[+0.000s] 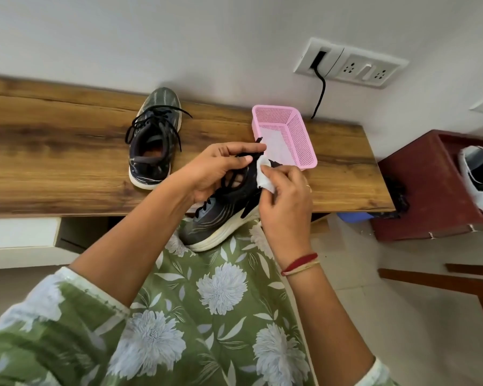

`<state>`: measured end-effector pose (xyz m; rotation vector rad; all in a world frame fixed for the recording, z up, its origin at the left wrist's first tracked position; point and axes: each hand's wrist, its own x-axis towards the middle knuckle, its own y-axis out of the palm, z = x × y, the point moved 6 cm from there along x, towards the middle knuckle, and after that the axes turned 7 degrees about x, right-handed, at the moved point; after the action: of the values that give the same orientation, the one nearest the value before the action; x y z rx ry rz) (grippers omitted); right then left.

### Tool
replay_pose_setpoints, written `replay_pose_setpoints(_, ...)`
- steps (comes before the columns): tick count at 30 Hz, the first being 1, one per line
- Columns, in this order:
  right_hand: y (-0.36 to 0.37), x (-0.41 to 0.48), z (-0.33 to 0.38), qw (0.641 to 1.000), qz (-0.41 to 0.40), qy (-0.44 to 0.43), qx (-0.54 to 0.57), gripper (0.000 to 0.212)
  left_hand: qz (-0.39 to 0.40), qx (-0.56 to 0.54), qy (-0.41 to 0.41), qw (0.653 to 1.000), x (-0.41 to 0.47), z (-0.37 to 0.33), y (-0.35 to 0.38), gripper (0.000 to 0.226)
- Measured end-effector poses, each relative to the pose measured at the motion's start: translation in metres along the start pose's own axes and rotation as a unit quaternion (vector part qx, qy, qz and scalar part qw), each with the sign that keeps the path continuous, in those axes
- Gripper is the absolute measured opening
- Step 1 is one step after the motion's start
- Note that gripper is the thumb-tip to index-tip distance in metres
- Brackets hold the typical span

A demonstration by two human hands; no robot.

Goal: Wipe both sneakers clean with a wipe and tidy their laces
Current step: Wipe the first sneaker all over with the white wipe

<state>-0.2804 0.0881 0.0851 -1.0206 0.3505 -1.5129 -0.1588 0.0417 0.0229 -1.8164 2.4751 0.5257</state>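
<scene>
One dark sneaker [151,140] with a white sole stands on the wooden shelf [53,151], toe toward the wall, its black laces loose. The second dark sneaker [221,221] is held in front of my body, sole to the lower right. My left hand [221,168] grips it at the collar, fingers curled round the opening. My right hand [285,196] pinches a folded white wipe [265,176] against the sneaker's heel area.
A pink mesh basket [299,132] sits on the shelf just behind my hands. A black cable [319,90] runs down from a wall socket. A dark red rack [418,185] at the right holds a white-and-black shoe [477,176].
</scene>
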Motion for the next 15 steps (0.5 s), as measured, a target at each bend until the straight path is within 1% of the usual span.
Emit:
replay_pose_setpoints(4, 0.008, -0.005, 0.002, 1.000, -0.006, -0.001, -0.016, 0.034, 0.005, -0.030, -0.011, 0.999, 0.004, 0.006, 0.001, 0.032)
replay_pose_setpoints(7, 0.016, -0.018, 0.007, 0.997, 0.006, -0.027, -0.068, 0.038, 0.017, -0.049, -0.020, 0.998, 0.003, 0.010, 0.002, 0.032)
replay_pose_setpoints(9, 0.015, -0.027, 0.007, 0.996, 0.004, -0.042, -0.076, 0.042, 0.021, -0.063, -0.023, 0.998, 0.001, 0.012, 0.004, 0.032)
replay_pose_setpoints(11, 0.013, -0.037, 0.007, 0.995, 0.018, -0.069, -0.070, 0.039, 0.023, -0.071, -0.023, 0.997, 0.000, 0.012, 0.006, 0.032)
replay_pose_setpoints(12, 0.013, -0.042, 0.007, 0.994, 0.039, -0.080, -0.058, 0.037, 0.019, -0.074, -0.024, 0.997, 0.000, 0.011, 0.005, 0.032)
replay_pose_setpoints(13, 0.012, -0.047, 0.007, 0.995, 0.063, -0.076, -0.023, 0.036, 0.014, -0.078, -0.025, 0.997, 0.000, 0.010, 0.004, 0.032)
replay_pose_setpoints(14, 0.009, -0.048, 0.006, 0.996, 0.072, -0.046, 0.036, 0.036, 0.009, -0.081, -0.027, 0.996, 0.001, 0.009, 0.001, 0.033)
replay_pose_setpoints(15, 0.004, -0.046, 0.004, 0.994, 0.054, -0.005, 0.099, 0.037, 0.006, -0.088, -0.030, 0.996, 0.001, 0.008, -0.002, 0.033)
